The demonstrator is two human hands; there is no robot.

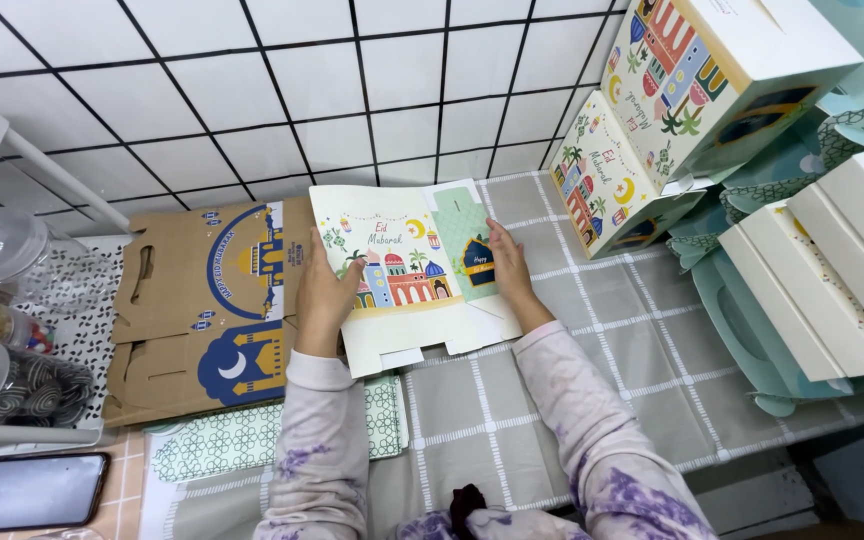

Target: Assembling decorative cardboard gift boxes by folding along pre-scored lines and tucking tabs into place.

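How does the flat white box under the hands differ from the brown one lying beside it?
The white flat box is pale with colourful buildings; the brown flat box is plain cardboard printed in blue and yellow. The left hand and right hand press the white one; the brown one lies untouched. Both are unfolded and lie flat.

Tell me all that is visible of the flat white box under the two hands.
The flat white box is unfolded thin cardboard, printed with colourful domed buildings, palms and a crescent, with a pale green panel on its right. It lies on the grey checked cloth, overlapping a brown flat box. The left hand and right hand press its sides.
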